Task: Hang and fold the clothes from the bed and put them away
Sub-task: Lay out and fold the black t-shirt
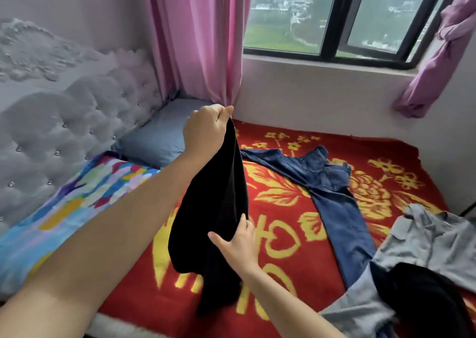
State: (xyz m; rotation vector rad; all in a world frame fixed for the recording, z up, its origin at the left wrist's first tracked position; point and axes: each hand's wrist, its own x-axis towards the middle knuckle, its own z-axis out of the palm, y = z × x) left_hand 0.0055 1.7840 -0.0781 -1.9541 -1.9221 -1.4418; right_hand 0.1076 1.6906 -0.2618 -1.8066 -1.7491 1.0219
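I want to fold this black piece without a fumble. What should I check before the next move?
1. Left hand pinches the black garment at its top: ok.
2. Right hand grips its lower part: cannot tell, some fingers hidden.
3. Garment's lower end clear of the red blanket: cannot tell.
4. Bare blanket under the garment for folding: ok.
5. Jeans and grey shirt lie apart from it: ok.
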